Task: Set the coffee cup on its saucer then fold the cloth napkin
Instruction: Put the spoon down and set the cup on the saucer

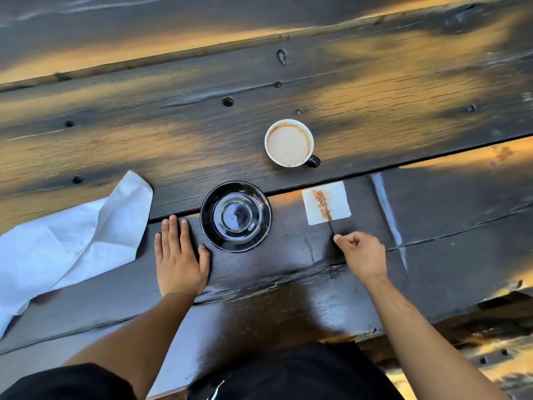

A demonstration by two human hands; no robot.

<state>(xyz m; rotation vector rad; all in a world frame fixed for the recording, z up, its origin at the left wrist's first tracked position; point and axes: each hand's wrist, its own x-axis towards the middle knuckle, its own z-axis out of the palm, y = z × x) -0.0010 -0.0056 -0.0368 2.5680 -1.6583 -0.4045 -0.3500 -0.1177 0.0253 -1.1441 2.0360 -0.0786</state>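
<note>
Right hand [360, 252] pinched a thin metal spoon [327, 210] lying on a stained paper square [337, 197]; left hand [178, 255] lay flat beside the glossy black saucer [213, 209]. White-lined coffee cup [289, 143] stood apart beyond it, crumpled white cloth napkin [72, 241] far left.

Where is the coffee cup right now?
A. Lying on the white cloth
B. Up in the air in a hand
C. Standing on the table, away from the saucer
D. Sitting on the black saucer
C: the cup stands on the bare table, beyond the saucer and apart from it; the saucer holds nothing and neither hand touches the cup.
</note>
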